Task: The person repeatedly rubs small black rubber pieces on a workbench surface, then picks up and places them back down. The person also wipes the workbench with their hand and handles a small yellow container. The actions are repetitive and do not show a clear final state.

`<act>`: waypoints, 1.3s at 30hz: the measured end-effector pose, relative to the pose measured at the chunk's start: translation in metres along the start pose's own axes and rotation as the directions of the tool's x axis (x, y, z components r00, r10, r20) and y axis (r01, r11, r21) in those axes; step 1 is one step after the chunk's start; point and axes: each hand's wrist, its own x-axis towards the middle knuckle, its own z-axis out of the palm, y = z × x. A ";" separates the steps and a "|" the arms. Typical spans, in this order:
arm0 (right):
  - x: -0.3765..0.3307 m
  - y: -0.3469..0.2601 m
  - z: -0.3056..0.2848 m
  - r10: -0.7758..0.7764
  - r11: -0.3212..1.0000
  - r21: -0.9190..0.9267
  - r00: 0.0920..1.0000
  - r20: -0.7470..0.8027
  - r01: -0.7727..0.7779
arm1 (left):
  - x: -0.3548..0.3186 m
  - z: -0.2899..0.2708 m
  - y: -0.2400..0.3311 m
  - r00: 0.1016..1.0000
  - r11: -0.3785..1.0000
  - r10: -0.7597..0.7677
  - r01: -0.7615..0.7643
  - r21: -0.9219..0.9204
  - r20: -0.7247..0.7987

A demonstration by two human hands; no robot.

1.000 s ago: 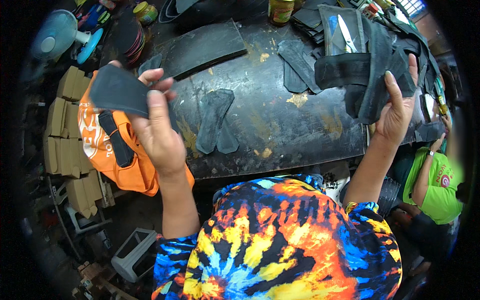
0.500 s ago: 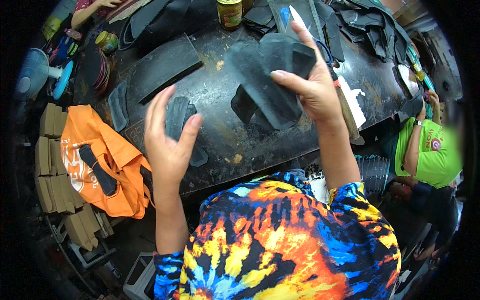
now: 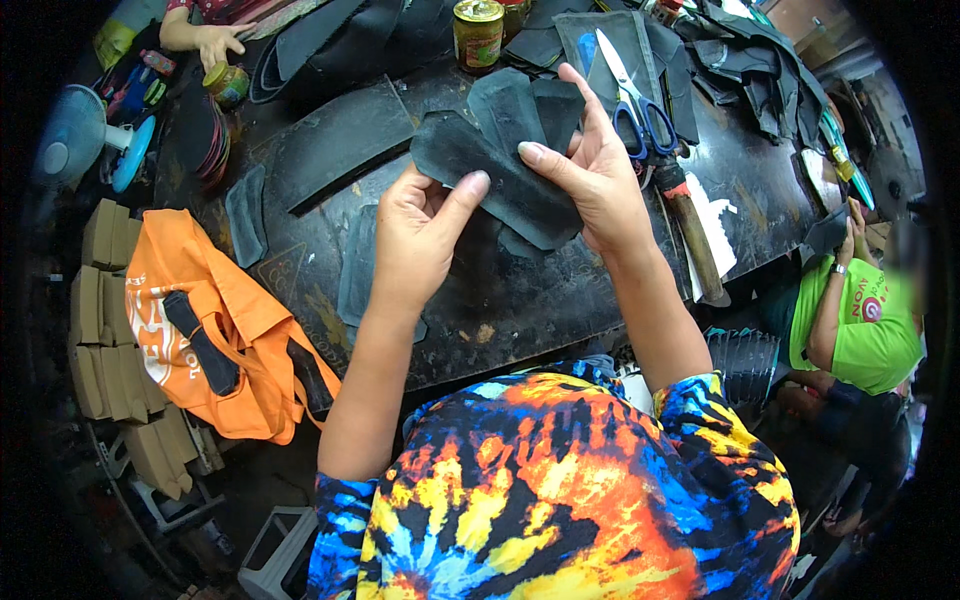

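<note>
Several black, leather-like cut pieces (image 3: 505, 105) are fanned out above the dark table (image 3: 470, 345). My right hand (image 3: 608, 195) grips them from the right, thumb on top. One long cut piece (image 3: 500, 185) lies slanted across the front of the fan. Its left end is pinched between the thumb and fingers of my left hand (image 3: 412, 245); those fingers are partly hidden behind it. Beside my left wrist, more black cut pieces (image 3: 355, 270) lie on the table. A curved black piece (image 3: 247, 215) rests further left.
Blue-handled scissors (image 3: 640, 105) and a wooden-handled tool (image 3: 697, 235) lie right of my hands. A black slab (image 3: 345, 145), jars (image 3: 478, 38) and black scraps (image 3: 745, 65) are behind. An orange bag (image 3: 205, 275) hangs at the left. Other people's hands (image 3: 215, 42) and a green-shirted person (image 3: 865, 325) are nearby.
My left hand, earlier open and apart on the left, has moved right and taken hold of the front piece's end. The fanned pieces in my right hand have shifted slightly left.
</note>
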 end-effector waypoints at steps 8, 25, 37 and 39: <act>0.016 0.010 0.001 -0.122 0.992 -0.026 0.992 0.034 0.123 | -0.001 -0.017 0.014 0.982 0.983 -0.167 0.158 0.096 0.086; -0.006 -0.001 0.003 0.024 0.998 0.054 0.999 0.032 -0.025 | -0.004 -0.016 0.024 0.990 0.989 -0.140 0.141 -0.035 0.034; -0.020 -0.006 -0.019 -0.164 0.944 -0.299 0.984 -0.071 0.136 | -0.017 0.011 -0.002 0.974 0.950 -0.223 0.228 -0.211 0.049; -0.018 -0.013 -0.020 -0.373 0.795 -0.550 0.921 -0.110 0.255 | -0.019 0.011 -0.002 0.973 0.957 -0.228 0.232 -0.175 0.042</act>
